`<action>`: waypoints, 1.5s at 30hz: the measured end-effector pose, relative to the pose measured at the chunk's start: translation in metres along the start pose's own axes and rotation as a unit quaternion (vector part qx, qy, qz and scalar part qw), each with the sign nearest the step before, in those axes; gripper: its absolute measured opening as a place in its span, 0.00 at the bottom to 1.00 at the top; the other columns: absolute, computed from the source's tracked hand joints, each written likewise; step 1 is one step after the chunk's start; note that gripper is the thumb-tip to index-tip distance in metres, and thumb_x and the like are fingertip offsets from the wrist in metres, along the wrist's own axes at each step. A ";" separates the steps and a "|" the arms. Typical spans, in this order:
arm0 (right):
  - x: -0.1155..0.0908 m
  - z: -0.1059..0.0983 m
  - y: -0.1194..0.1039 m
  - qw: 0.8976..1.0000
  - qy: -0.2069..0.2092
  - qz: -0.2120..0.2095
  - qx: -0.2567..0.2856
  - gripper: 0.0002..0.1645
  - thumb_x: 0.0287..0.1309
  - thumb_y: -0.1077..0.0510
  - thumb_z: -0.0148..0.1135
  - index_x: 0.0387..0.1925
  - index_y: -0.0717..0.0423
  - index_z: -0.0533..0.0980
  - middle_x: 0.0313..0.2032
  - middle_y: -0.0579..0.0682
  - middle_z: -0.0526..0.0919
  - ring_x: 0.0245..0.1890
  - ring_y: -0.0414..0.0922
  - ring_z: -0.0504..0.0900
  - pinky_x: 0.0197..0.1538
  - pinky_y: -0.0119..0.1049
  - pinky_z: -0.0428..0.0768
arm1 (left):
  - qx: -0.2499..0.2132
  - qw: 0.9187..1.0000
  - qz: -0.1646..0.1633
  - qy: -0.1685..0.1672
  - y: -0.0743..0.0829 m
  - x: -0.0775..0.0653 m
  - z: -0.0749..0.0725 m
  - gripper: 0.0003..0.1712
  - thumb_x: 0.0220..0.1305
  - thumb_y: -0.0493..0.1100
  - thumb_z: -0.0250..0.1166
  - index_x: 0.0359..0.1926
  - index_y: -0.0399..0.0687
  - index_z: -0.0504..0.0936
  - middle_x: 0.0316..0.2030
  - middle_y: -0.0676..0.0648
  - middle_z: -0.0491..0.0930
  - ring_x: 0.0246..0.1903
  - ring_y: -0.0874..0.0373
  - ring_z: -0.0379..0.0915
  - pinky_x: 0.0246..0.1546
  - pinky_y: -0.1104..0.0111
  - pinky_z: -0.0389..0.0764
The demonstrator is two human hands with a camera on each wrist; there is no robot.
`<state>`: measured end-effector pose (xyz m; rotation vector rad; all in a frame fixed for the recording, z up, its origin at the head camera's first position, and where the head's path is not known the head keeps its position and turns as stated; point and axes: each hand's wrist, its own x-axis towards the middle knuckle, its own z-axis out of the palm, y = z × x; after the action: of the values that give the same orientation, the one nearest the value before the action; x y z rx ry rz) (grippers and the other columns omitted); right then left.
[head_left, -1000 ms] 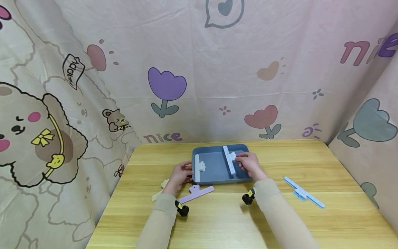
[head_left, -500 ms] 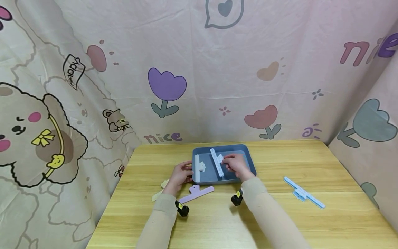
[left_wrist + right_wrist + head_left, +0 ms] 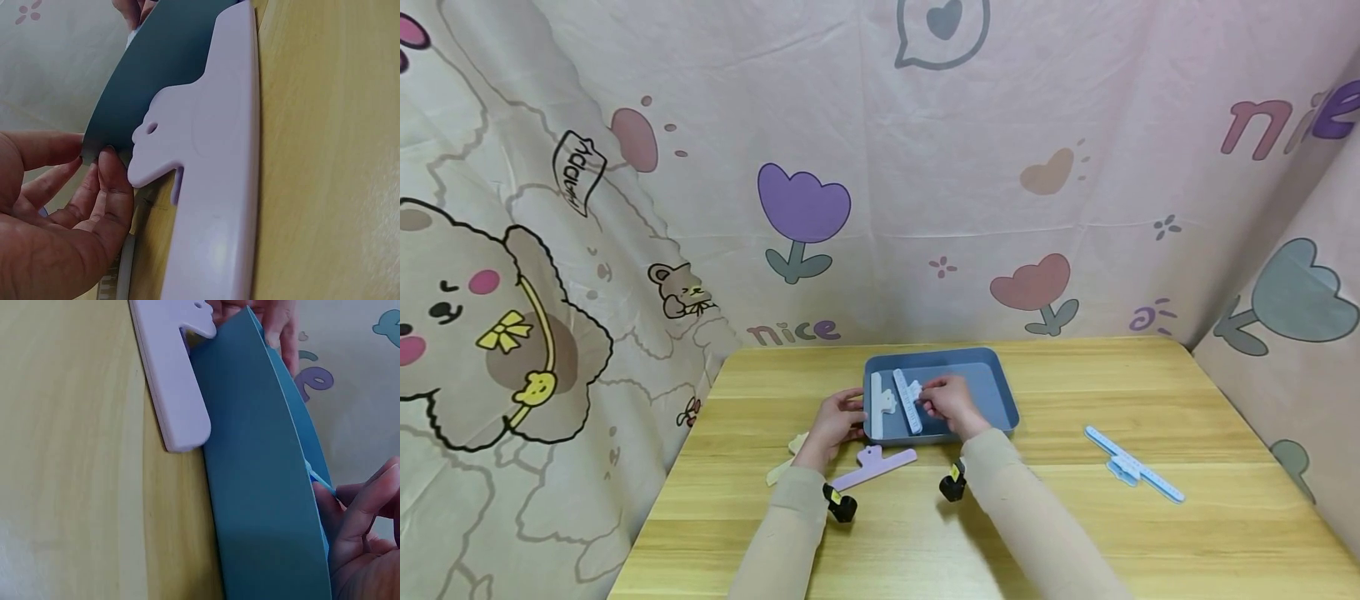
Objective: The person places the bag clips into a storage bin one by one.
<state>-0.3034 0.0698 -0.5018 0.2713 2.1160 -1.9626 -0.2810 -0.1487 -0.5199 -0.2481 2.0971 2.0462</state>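
My left hand grips the near left corner of a blue-grey tray; in the left wrist view its thumb and fingers close on that corner. Inside the tray, a white long-bar clip lies along the left wall. To its right is a pale blue long-bar clip, slightly slanted; my right hand pinches its handle. The right wrist view shows the right fingers behind the tray wall, with most of this clip hidden. A purple clip lies just in front of the tray, near my left wrist.
A cream-yellow clip lies on the wooden table, partly hidden by my left hand and sleeve. Further right rests a light blue clip. A printed curtain hangs behind the table and at both sides.
My right hand has moved left across the tray with the pale blue clip, bringing it close to the white one. The left hand and the tray have stayed in place.
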 end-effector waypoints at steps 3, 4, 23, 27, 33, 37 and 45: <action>-0.001 0.004 -0.001 1.000 0.001 0.003 0.007 0.13 0.53 0.68 0.58 0.42 0.68 0.73 0.29 0.59 0.79 0.16 0.39 0.72 0.20 0.27 0.74 | 0.001 1.000 0.002 0.000 0.001 -0.001 0.000 0.30 0.55 0.25 0.56 0.60 0.43 0.69 0.48 0.37 0.72 0.33 0.48 0.74 0.24 0.65 0.77; -0.002 0.005 -0.001 1.000 0.001 0.003 0.008 0.13 0.53 0.68 0.58 0.42 0.68 0.73 0.29 0.59 0.79 0.16 0.39 0.72 0.20 0.27 0.74 | 0.002 1.000 0.003 -0.001 0.001 -0.001 0.000 0.30 0.54 0.25 0.56 0.60 0.42 0.68 0.47 0.36 0.72 0.33 0.49 0.74 0.24 0.65 0.77; -0.012 0.006 -0.005 0.996 -0.075 0.014 -0.035 0.20 0.58 0.62 0.55 0.51 0.66 0.70 0.37 0.64 0.77 0.20 0.43 0.76 0.22 0.32 0.77 | 0.003 1.000 -0.006 -0.008 0.004 -0.001 0.000 0.31 0.55 0.25 0.56 0.61 0.43 0.67 0.50 0.35 0.71 0.36 0.47 0.74 0.29 0.62 0.78; -0.016 -0.003 -0.006 0.994 -0.082 -0.013 -0.070 0.20 0.57 0.59 0.57 0.51 0.64 0.71 0.40 0.64 0.76 0.23 0.47 0.77 0.22 0.35 0.78 | 0.008 1.000 -0.003 -0.001 0.002 -0.001 0.001 0.30 0.54 0.25 0.56 0.60 0.43 0.68 0.49 0.36 0.72 0.35 0.48 0.74 0.27 0.63 0.77; -0.029 -0.018 -0.010 0.987 -0.130 -0.059 -0.080 0.24 0.56 0.55 0.60 0.52 0.64 0.71 0.43 0.62 0.77 0.30 0.56 0.78 0.26 0.39 0.78 | 0.008 1.000 -0.002 0.005 0.003 -0.001 0.000 0.30 0.54 0.25 0.56 0.59 0.44 0.69 0.47 0.38 0.72 0.33 0.50 0.74 0.25 0.65 0.77; -0.041 -0.030 -0.013 0.984 -0.144 -0.073 -0.077 0.23 0.56 0.55 0.59 0.51 0.62 0.72 0.43 0.59 0.78 0.35 0.60 0.77 0.31 0.42 0.78 | 0.012 1.000 0.000 0.004 0.004 -0.002 0.000 0.30 0.55 0.26 0.56 0.60 0.43 0.69 0.48 0.37 0.72 0.33 0.49 0.74 0.25 0.65 0.77; -0.062 -0.056 -0.010 0.988 -0.129 -0.075 -0.043 0.19 0.57 0.55 0.59 0.49 0.58 0.73 0.43 0.61 0.77 0.35 0.56 0.77 0.32 0.41 0.77 | 0.017 1.000 -0.003 0.007 0.006 -0.005 0.002 0.29 0.56 0.26 0.56 0.60 0.44 0.68 0.48 0.37 0.72 0.34 0.49 0.74 0.25 0.65 0.77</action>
<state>-0.2502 0.1263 -0.4698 -0.1556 2.0952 -1.8611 -0.2780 -0.1467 -0.5132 -0.2653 2.1353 2.0088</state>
